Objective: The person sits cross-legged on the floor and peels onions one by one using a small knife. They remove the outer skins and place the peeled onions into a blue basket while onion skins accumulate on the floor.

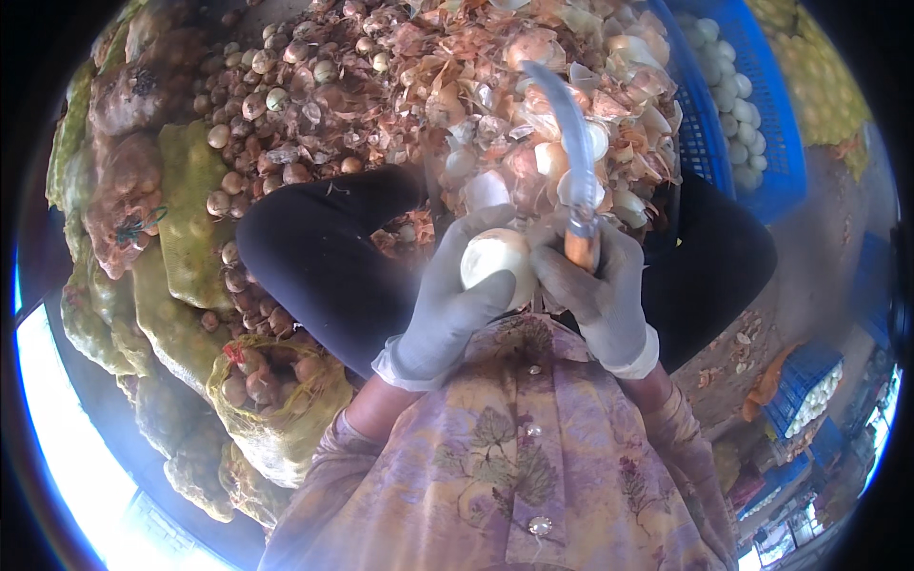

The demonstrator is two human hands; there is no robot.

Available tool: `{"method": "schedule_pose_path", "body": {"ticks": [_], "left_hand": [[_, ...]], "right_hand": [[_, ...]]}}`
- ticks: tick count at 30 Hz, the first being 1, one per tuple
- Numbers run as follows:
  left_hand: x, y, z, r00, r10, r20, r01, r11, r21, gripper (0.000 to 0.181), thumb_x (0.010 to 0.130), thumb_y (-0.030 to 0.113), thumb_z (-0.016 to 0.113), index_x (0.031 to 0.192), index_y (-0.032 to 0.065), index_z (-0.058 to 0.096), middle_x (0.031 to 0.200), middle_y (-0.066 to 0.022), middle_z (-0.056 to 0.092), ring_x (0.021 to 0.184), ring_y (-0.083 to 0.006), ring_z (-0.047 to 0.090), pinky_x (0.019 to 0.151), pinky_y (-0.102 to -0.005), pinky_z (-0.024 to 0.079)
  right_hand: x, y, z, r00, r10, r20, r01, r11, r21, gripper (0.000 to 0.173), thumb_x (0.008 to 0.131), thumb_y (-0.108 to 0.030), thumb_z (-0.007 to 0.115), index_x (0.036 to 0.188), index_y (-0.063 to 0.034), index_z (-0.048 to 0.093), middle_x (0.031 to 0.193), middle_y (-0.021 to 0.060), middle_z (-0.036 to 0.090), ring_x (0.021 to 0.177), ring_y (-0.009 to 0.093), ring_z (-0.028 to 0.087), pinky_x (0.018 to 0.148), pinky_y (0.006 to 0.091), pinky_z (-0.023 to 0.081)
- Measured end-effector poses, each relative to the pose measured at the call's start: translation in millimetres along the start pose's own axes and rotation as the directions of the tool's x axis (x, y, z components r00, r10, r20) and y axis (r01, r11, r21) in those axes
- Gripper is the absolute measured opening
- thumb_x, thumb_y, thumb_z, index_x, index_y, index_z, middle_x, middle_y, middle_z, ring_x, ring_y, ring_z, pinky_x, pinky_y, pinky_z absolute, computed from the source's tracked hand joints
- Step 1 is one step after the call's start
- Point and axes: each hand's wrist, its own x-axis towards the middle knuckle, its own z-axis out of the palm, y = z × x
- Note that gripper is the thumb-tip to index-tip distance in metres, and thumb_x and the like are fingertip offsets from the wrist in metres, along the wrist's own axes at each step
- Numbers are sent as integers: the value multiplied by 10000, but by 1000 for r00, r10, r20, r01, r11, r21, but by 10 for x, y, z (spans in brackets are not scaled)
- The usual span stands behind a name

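Note:
My left hand [457, 278], in a pale grey glove, grips a mostly peeled white onion [494, 263] in front of my body. Beside it, my gloved right hand [596, 282] is closed around the wooden handle [582, 250] of a curved knife. The knife's metal blade [577, 135] points away from me, hooking left at its tip, above a heap of onion skins [528, 107]. The right fingertips are close to the onion; whether they touch it I cannot tell.
Unpeeled onions [260, 103] spread across the floor ahead left. Yellow mesh sacks [187, 214] line the left side, and an opened sack [275, 407] shows onions inside. At the right stands a blue plastic crate [775, 107] of peeled onions [739, 118]. My crossed legs [321, 243] flank the skins.

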Motion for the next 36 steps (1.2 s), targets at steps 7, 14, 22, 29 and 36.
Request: {"method": "schedule_pose_path", "body": {"ticks": [7,14,22,29,36], "left_hand": [[-25,49,-61,998,-14,-64,19,997,75,693,783,111,728,1384,-22,410,1138,-72,600,1022,-131,595,896,-265,488],[-39,71,-86,999,-47,-8,47,935,351,778,674,47,792,1362,-57,443,1167,-93,608,1068,-146,593,919,-290,494],[-204,-36,-215,962,-260,85,231,939,255,806,648,48,803,1366,-58,452,1228,-112,606,1115,-176,596,974,-318,480],[-108,-86,-237,969,-158,190,190,968,-164,904,670,151,873,1412,-57,401,1292,-162,583,1159,-232,599,999,-341,471],[-61,-13,-67,971,-180,160,174,983,51,929,622,124,870,1412,-44,409,1278,-113,579,1158,-203,580,1001,-324,458]], "right_hand": [[19,138,-131,988,-148,30,151,973,-172,213,890,-86,670,1083,0,648,881,35,692,772,74,630,689,249,513],[-34,100,-243,899,-302,318,438,658,-612,431,756,-114,756,1164,-57,631,830,126,662,735,317,646,675,367,500],[-126,247,-266,880,-304,364,472,491,-732,239,721,-115,733,927,-61,623,700,103,605,624,307,606,586,396,465],[39,307,-521,960,-276,-36,185,729,-659,185,766,-51,733,938,-68,667,678,87,614,556,230,624,553,301,477],[-131,187,-493,973,-232,15,226,926,-301,429,852,-80,713,1265,-63,598,860,112,679,726,157,701,627,284,506]]}}
